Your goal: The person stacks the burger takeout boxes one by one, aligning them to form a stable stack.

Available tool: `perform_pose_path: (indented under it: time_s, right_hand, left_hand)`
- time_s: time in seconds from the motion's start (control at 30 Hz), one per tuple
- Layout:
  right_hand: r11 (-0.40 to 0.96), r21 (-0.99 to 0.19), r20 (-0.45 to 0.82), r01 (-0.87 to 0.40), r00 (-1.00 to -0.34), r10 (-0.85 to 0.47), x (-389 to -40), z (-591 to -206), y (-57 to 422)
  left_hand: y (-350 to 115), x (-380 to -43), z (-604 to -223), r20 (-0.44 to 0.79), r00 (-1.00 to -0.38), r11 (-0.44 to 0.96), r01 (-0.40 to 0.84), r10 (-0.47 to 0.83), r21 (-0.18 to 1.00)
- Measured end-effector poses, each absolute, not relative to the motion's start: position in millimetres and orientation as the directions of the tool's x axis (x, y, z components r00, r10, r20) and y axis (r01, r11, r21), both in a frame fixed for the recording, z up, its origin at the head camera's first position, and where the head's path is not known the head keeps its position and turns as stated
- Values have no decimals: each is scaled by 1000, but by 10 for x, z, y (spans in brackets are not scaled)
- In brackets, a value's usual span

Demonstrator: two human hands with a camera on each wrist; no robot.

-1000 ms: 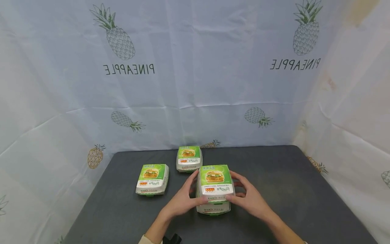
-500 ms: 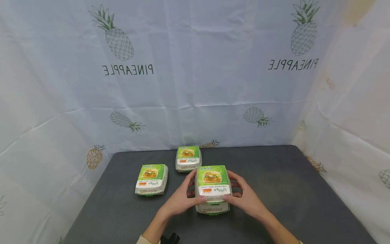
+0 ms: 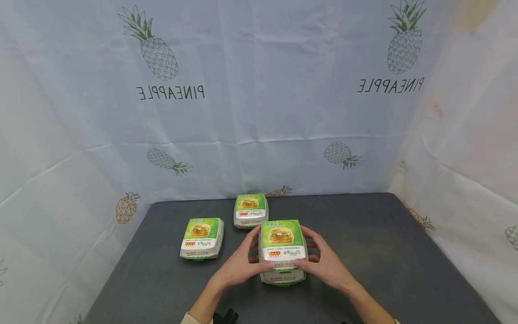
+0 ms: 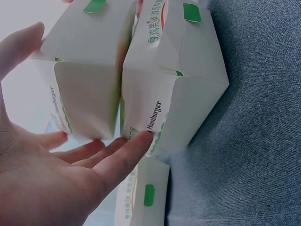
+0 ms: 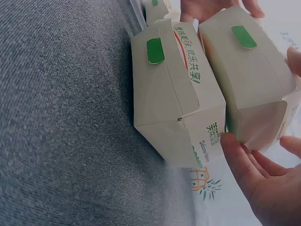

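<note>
Standing at the left of a dark grey table [image 3: 384, 252], we find the left carton [image 3: 202, 238], white and green with a burger printed on its lid. To its right, the left hand [image 3: 242, 266] cups the left side of the upper carton [image 3: 282, 245], thumb on its near face. In the left wrist view we see one fingertip [image 4: 146, 137] reaching down onto the side of the lower carton [image 3: 283, 276]. Beyond that hand, towards the far edge, sits the far carton [image 3: 250, 211], of the same kind. At the middle, the upper carton is over the lower carton, edges roughly lined up, with a narrow seam between; we cannot tell whether the lower one bears all the weight. On the right, the right hand [image 3: 325, 265] holds the opposite side, thumb also on the near face, so the upper carton is clasped between both hands. Behind everything hangs a pale cloth [image 3: 275, 112] printed with pineapples.

In our judgement, the upper carton could slip or tilt if one hand let go sooner than the other. Squeezing hard might dent the card walls, and the left fingertip on the lower carton could drag it askew if that hand moved sideways.
</note>
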State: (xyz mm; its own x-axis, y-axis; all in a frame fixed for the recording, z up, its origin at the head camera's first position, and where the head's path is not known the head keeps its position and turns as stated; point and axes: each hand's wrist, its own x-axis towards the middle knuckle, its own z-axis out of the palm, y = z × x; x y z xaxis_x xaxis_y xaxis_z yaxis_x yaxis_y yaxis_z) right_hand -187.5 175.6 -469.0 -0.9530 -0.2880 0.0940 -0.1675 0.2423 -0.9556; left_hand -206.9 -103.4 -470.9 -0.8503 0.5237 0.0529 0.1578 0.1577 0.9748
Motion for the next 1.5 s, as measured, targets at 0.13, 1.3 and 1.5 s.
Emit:
perform_pose_path:
  time_s: [0.13, 1.3, 1.5]
  right_hand:
    - [251, -953, 94, -167, -955, -280, -1868, -4693, 1755]
    - [279, -948, 65, -156, -949, -309, -1879, -4664, 1785]
    - [279, -950, 53, -140, -953, -299, -1878, -4651, 1774]
  left_hand:
    - [-1026, -2072, -4717, 49, -847, 147, 149, 530, 978]
    - [-1160, -2042, -4587, -2, -862, 301, 174, 507, 938]
    - [-1313, -2048, -4490, -13, -892, 383, 180, 452, 906]
